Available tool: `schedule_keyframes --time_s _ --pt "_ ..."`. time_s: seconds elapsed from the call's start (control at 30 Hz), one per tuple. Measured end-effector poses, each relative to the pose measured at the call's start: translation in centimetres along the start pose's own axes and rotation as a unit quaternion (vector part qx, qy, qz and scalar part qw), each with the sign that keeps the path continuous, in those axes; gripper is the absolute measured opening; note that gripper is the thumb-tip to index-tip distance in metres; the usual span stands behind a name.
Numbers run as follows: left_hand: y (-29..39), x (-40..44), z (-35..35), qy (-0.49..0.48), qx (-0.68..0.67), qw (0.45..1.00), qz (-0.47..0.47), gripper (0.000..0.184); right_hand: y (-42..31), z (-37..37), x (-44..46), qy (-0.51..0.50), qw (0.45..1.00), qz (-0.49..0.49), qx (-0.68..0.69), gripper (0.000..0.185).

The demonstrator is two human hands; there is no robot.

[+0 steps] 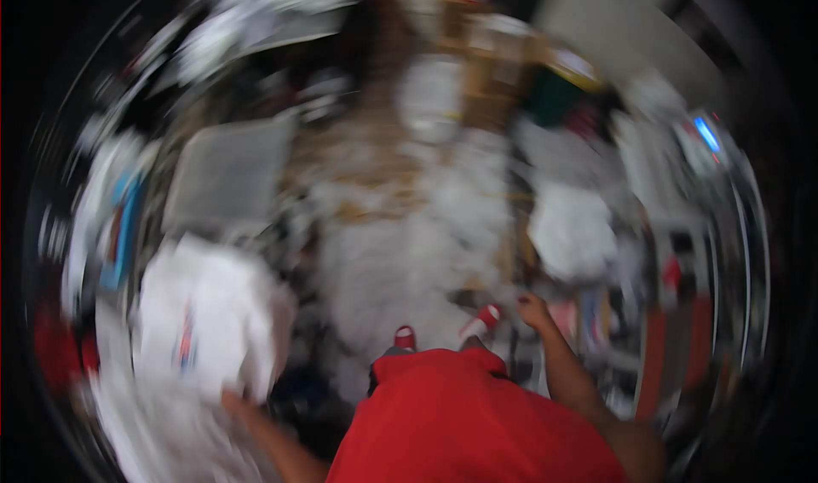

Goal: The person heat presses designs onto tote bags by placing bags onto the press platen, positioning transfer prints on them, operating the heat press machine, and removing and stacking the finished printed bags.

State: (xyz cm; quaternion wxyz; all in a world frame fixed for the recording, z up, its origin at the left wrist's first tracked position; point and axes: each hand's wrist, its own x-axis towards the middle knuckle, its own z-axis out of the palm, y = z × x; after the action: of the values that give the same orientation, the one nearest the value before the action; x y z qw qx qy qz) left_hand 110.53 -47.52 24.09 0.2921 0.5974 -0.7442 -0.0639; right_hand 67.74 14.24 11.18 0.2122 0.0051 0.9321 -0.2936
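Observation:
The view is smeared by motion. My left hand [238,404] is at the lower edge of a large white bag [204,313] with a small blue and red print; its fingers are blurred, and I cannot make out whether they grip the bag. Below that hand lies more white plastic [162,432]. On the right, my right hand [533,311] hangs beside my body, near a pink and white pack [564,321]. Its fingers are too blurred to read.
A translucent grey bin [228,176] stands at the left. White material covers the floor [375,261] ahead of my red shoes [405,338]. Cardboard boxes [498,61] and a dark green container [552,95] are at the back. Another white bag [573,232] lies at the right.

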Motion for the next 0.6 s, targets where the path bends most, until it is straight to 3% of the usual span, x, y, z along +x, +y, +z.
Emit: schedule_keyframes --time_s 0.03,0.1,0.23,0.4,0.5,0.6 --pt "0.9 -0.4 -0.7 0.047 -0.212 0.976 0.012 0.043 0.1 -1.6 -1.7 0.021 0.999 0.034 -0.007 0.032" --pt "4.0 -1.4 -1.3 0.053 -0.321 0.943 0.073 0.043 5.4 -1.5 -2.8 0.047 0.994 0.101 0.004 0.03" --pt "14.2 -8.9 2.9 -0.117 -0.21 0.959 0.152 0.045 12.8 -3.0 -3.8 0.043 0.982 0.181 0.024 0.032" --pt "21.2 -17.0 8.7 -0.39 -0.002 0.884 0.258 0.047 23.5 -5.0 4.8 0.152 0.951 0.264 0.056 0.038" --pt "22.1 -17.6 9.8 -0.472 0.15 0.827 0.267 0.049 27.7 -8.3 13.3 0.221 0.907 0.334 0.128 0.046" --pt "21.5 -15.4 8.4 -0.49 0.297 0.785 0.236 0.05 31.3 -10.6 21.8 0.296 0.866 0.374 0.147 0.052"
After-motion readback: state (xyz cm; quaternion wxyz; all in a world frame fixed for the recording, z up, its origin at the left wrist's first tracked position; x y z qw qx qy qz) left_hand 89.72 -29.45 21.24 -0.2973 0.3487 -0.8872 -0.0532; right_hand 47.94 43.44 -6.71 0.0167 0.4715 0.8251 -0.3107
